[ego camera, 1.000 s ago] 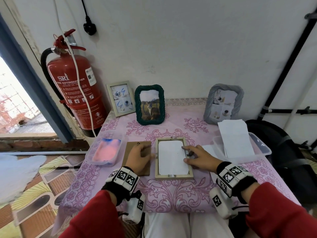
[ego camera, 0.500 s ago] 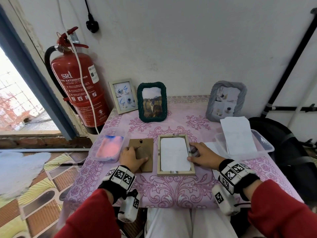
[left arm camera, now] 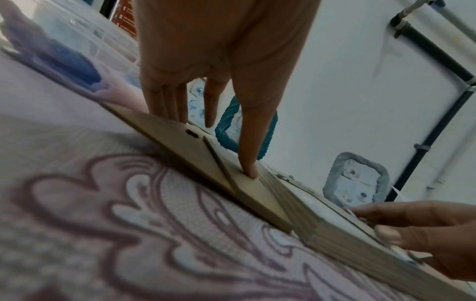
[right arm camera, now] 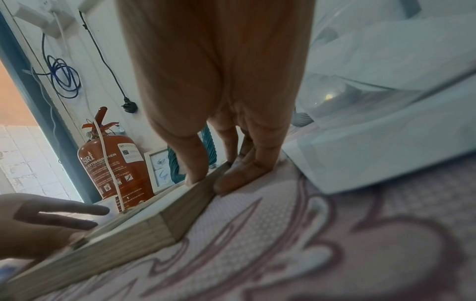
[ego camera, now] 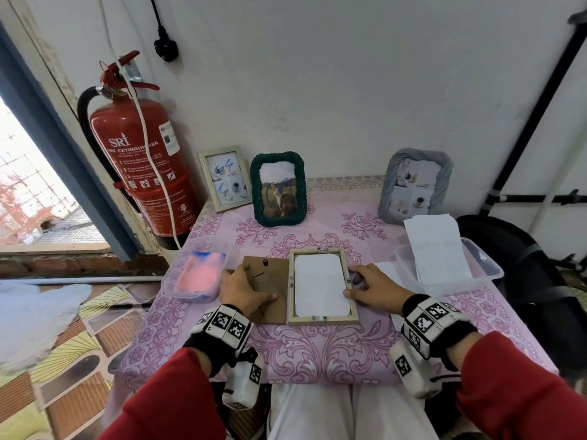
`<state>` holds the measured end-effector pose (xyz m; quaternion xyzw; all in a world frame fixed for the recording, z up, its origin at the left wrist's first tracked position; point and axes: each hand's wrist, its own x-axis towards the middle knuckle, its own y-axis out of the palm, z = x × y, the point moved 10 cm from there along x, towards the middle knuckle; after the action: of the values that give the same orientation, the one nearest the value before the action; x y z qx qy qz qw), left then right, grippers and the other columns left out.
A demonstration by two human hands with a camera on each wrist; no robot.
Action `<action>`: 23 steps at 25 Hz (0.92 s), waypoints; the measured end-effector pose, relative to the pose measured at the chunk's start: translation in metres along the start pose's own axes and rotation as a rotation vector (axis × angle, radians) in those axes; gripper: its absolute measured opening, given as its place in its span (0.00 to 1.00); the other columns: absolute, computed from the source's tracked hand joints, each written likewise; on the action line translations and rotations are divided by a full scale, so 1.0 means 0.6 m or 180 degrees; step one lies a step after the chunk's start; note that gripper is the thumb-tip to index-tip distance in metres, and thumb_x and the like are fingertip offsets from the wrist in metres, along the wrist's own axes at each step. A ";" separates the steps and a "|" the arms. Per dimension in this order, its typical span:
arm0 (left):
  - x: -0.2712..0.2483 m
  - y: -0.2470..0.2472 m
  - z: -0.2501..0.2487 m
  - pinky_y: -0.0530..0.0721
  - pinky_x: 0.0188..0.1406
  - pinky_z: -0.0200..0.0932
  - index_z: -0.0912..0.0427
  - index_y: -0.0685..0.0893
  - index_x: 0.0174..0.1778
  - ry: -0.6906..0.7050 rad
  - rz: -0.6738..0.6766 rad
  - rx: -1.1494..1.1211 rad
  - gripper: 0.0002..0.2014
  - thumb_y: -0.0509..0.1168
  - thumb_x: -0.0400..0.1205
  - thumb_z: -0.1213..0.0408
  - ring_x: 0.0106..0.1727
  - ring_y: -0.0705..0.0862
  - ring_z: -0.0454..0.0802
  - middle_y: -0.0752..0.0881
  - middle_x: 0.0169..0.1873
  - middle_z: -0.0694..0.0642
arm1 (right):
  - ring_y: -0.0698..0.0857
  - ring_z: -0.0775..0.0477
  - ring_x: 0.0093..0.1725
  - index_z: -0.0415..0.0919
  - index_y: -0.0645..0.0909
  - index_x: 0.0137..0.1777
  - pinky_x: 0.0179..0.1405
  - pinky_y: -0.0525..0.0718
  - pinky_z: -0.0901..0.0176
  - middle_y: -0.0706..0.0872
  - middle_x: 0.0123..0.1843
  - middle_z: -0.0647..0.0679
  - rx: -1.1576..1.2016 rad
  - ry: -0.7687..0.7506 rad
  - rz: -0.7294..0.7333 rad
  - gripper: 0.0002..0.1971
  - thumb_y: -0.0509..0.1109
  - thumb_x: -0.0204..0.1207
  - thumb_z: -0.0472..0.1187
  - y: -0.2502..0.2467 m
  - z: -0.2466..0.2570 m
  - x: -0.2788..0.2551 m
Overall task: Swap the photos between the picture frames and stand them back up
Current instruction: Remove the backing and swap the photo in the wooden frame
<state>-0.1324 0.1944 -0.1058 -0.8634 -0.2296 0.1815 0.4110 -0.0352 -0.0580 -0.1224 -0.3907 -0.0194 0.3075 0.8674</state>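
While the wooden frame [ego camera: 322,285] lies face down at the centre of the head view, on the pink patterned tabletop [ego camera: 317,350], a white photo back [ego camera: 319,285] fills its opening. Just left of it, touching its edge, lies the brown backing board [ego camera: 270,277] with its fold-out stand. The left hand [ego camera: 243,289] rests on that board with its fingers [left arm camera: 165,97] extended and relaxed, the thumb pressing down near the frame; nothing is gripped. The right hand [ego camera: 373,287] sits at the frame's right edge, thumb on the rim and straight fingers [right arm camera: 239,177] on the cloth against its outer side, grasping nothing.

Along the wall in the upper half stand three more frames: a pale one [ego camera: 224,177], a dark green rope one [ego camera: 278,188] with a cat photo, and a grey one [ego camera: 414,185] at the right. A clear tub [ego camera: 198,274] holding pink and blue cloth sits at the left, a clear tub [ego camera: 486,265] with white sheets at the right. A red fire extinguisher [ego camera: 139,163] stands at upper left.
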 end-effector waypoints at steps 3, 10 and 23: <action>-0.001 -0.011 -0.010 0.71 0.70 0.48 0.62 0.65 0.76 0.0113 -0.0174 0.0004 0.47 0.81 0.64 0.56 0.69 0.70 0.61 0.69 0.65 0.64 | 0.74 0.49 0.54 0.38 0.64 0.77 0.62 0.72 0.64 0.68 0.59 0.43 -0.0022 0.0031 0.0017 0.31 0.70 0.77 0.43 0.001 -0.002 0.001; 0.025 -0.057 -0.020 0.81 0.57 0.48 0.64 0.81 0.63 0.0126 -0.0421 -0.0941 0.18 0.69 0.77 0.68 0.52 0.85 0.60 0.87 0.46 0.63 | 0.74 0.49 0.56 0.38 0.64 0.77 0.66 0.73 0.60 0.69 0.65 0.39 -0.0079 0.0047 -0.0006 0.32 0.70 0.76 0.45 0.001 -0.007 0.003; 0.025 -0.062 -0.082 0.87 0.39 0.52 0.66 0.80 0.61 0.0522 -0.0211 -0.2264 0.17 0.70 0.76 0.73 0.37 0.85 0.55 0.83 0.35 0.58 | 0.74 0.50 0.54 0.38 0.65 0.76 0.62 0.71 0.66 0.66 0.56 0.45 -0.0081 0.0029 -0.0050 0.30 0.70 0.77 0.44 0.001 -0.003 0.001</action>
<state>-0.1046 0.1923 -0.0491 -0.9561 -0.2725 0.0071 0.1078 -0.0345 -0.0588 -0.1243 -0.4030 -0.0224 0.2986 0.8648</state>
